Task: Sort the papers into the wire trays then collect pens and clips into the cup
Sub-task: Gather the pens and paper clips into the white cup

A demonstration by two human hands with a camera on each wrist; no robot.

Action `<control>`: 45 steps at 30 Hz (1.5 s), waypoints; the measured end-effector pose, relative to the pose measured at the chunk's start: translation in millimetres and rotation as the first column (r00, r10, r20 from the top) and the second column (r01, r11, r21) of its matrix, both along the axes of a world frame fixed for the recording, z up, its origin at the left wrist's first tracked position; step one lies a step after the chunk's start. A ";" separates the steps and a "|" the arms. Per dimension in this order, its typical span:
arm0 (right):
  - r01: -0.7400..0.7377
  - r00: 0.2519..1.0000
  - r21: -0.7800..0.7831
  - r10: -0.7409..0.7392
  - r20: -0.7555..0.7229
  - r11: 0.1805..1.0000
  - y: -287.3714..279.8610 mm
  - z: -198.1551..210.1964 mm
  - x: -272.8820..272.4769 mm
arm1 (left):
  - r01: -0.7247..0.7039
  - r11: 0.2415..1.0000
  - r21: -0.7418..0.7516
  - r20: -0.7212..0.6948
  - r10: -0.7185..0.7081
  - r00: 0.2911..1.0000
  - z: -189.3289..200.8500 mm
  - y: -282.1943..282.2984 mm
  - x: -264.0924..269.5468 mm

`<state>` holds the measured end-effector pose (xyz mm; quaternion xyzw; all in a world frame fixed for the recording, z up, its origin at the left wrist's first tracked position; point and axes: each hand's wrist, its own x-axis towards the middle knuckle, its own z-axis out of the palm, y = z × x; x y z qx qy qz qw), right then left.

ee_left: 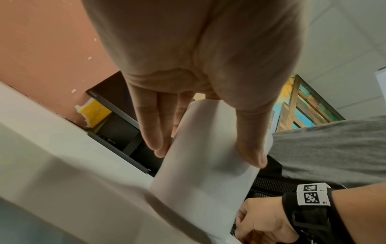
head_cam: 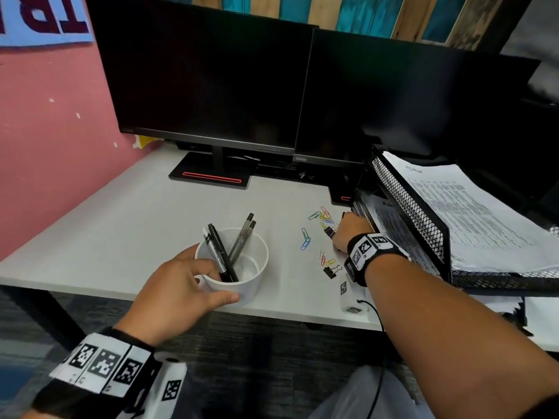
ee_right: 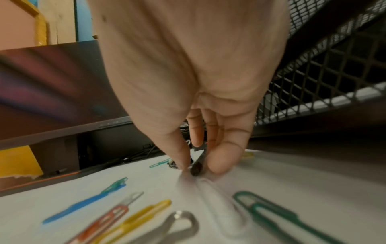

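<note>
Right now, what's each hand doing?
Left hand: grips the cup, fingers and thumb round its wall.
Right hand: pinches a thin dark object on the desk; what it is cannot be told.

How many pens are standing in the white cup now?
4: two black-and-white pens lean left near the left hand gripping the white cup, and two grey pens lean right. Shorter items may be hidden inside.

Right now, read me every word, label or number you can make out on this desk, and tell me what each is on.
"ADMIN": handwritten on the top paper.
"R1", seemingly: right wristband tag.
Wall banner: big letters, upside down and cut off, unreadable.
Monitor logo, pen print, the papers' printed lines: too small.
</note>
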<state>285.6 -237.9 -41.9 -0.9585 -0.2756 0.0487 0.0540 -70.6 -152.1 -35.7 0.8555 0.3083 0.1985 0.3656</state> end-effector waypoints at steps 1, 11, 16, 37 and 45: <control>0.014 1.000 0.022 -0.014 -0.011 1.000 -1.2 -1.1 -1.1 | 0.002 1.000 -0.003 -0.004 -0.002 1.000 -0.2 0.5 -1.1; 0.289 0.887 0.423 -0.073 -0.456 0.859 -13.2 4.1 -4.8 | 0.000 1.000 -0.007 0.005 0.000 1.000 1.8 -2.7 1.7; 0.347 0.894 0.768 0.057 -0.444 0.539 -24.5 34.0 -24.6 | 0.013 1.000 0.004 -0.015 -0.013 1.000 4.9 -9.5 4.2; -0.418 0.766 0.627 0.626 -0.146 0.658 -47.7 89.6 -125.0 | 0.035 0.999 -0.007 0.002 -0.035 0.999 -1.0 -21.1 16.3; -0.151 0.903 0.686 0.382 -0.197 0.711 -76.2 82.0 -80.3 | 0.039 0.999 -0.014 0.017 -0.039 0.999 -5.6 -19.6 15.6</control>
